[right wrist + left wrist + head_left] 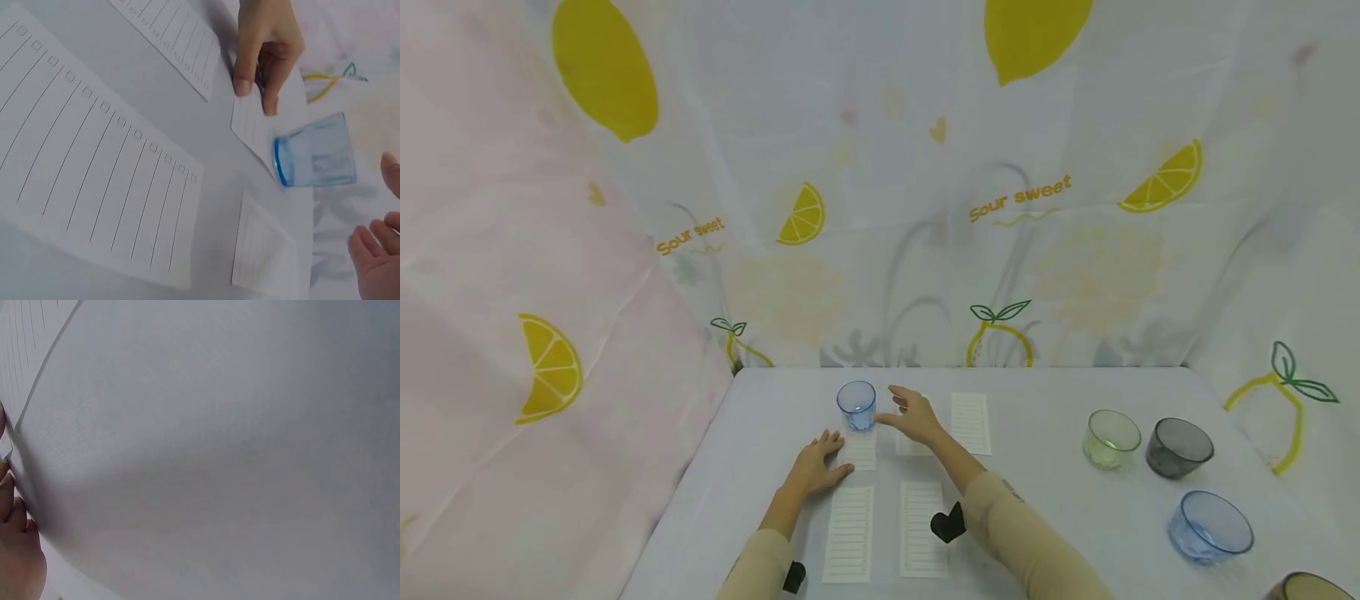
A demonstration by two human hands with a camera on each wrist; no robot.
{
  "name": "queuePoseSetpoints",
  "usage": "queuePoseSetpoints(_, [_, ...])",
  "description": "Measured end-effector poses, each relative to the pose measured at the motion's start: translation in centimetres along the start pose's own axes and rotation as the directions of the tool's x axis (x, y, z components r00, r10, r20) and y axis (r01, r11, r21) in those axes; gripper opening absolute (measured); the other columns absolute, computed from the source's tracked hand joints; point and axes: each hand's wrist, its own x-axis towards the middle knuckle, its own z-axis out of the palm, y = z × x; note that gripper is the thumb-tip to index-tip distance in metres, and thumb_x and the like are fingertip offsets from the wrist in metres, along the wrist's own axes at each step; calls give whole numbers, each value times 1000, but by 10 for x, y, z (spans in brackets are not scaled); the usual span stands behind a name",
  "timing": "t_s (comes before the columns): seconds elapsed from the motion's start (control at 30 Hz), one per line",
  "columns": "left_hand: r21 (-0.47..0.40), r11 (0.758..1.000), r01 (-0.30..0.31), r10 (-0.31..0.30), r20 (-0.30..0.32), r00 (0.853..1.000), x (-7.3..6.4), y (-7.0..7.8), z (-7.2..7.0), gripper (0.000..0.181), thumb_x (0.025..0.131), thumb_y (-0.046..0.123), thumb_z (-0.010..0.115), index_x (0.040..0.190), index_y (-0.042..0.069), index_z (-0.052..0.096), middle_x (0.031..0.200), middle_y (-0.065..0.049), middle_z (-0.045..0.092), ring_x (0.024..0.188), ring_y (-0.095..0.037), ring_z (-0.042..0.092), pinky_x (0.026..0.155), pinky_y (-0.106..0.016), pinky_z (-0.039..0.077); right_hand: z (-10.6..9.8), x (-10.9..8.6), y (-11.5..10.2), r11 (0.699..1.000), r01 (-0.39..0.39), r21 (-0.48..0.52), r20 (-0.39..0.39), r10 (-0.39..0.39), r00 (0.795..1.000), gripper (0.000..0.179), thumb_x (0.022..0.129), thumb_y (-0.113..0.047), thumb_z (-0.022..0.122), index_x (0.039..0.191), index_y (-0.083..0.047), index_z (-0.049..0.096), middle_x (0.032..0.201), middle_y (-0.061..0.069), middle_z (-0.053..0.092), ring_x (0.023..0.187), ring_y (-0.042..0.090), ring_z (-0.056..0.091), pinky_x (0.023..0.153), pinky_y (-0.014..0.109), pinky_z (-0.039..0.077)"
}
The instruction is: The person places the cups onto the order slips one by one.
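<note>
A clear blue glass cup stands upright at the far end of a lined paper sheet. My left hand rests at the near left of this sheet, its thumb and fingertips on or right at the paper's edge in the right wrist view. To the right of the cup is my right hand, thumb and fingers spread apart with nothing between them. A small gap shows between that hand and the cup in the right wrist view. The left wrist view catches only part of the left hand.
Two lined sheets lie nearer, one left and one right. Another sheet lies beyond the right forearm. On the right stand a green glass, a grey glass, a blue glass bowl and a brown glass.
</note>
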Motion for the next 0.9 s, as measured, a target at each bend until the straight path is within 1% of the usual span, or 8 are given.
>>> queuePoseSetpoints(0.13, [-5, 1000, 7, -7, -11, 1000, -1, 1, -1, 56, 80, 27, 73, 122, -8, 57, 134, -26, 49, 127, -48, 38, 105, -59, 29, -25, -17, 6, 999, 27, 41, -31, -26, 999, 59, 83, -12, 72, 130, 12, 46, 133, 30, 48, 122, 43, 48, 99, 44, 43])
queuePoseSetpoints(0.4, [0, 1000, -3, 3, -11, 1000, -2, 2, -1, 55, 80, 26, 73, 121, -8, 58, 134, -27, 49, 126, -50, 38, 104, -61, 29, -88, -69, 20, 996, 87, -34, -113, -90, 990, 58, 82, -10, 72, 129, 14, 46, 132, 31, 47, 122, 45, 46, 99, 45, 42])
queuePoseSetpoints(0.5, [4, 1000, 0, 0, -11, 1000, -2, 2, 1, 56, 80, 27, 73, 122, -7, 58, 134, -26, 48, 126, -50, 38, 104, -61, 29, -108, -89, 22, 994, 95, -63, -164, -104, 981, 56, 82, -9, 72, 127, 13, 49, 130, 31, 50, 121, 44, 49, 98, 44, 43])
queuePoseSetpoints(0.6, [11, 1000, 12, -12, -7, 1000, -1, 1, 2, 56, 81, 29, 72, 123, -6, 57, 135, -25, 48, 127, -49, 37, 104, -61, 29, -126, -109, 15, 991, 96, -98, -220, -116, 969, 51, 80, -2, 72, 123, 15, 51, 125, 32, 53, 116, 45, 52, 95, 46, 44])
queuePoseSetpoints(0.7, [9, 1000, 17, -17, -6, 1000, -1, 0, 2, 57, 80, 29, 73, 123, -6, 58, 135, -25, 48, 126, -51, 37, 104, -62, 28, -142, -127, 16, 985, 94, -144, -278, -131, 952, 48, 78, 0, 73, 121, 13, 54, 120, 31, 57, 110, 42, 57, 92, 35, 49])
queuePoseSetpoints(0.73, [6, 1000, 18, -18, -5, 1000, -2, 0, 2, 57, 80, 29, 73, 123, -6, 58, 135, -25, 48, 126, -52, 37, 104, -62, 28, -147, -133, 16, 983, 92, -158, -297, -137, 945, 47, 78, 1, 73, 120, 13, 55, 119, 31, 58, 108, 39, 59, 91, 29, 50])
queuePoseSetpoints(0.83, [-5, 1000, 15, -15, -7, 1000, -1, -1, 3, 57, 81, 29, 72, 123, -6, 57, 135, -25, 48, 126, -51, 37, 104, -62, 28, -162, -147, 27, 979, 86, -186, -349, -147, 926, 47, 77, -2, 74, 119, 11, 56, 117, 30, 59, 105, 12, 62, 86, 8, 45])
queuePoseSetpoints(0.9, [-12, 1000, 9, -9, -9, 1000, -1, -1, 3, 56, 81, 29, 72, 123, -6, 57, 135, -25, 48, 127, -51, 37, 104, -62, 28, -171, -156, 29, 977, 82, -198, -378, -154, 913, 47, 77, -1, 74, 119, 12, 56, 115, 28, 60, 102, -4, 57, 84, 4, 43])
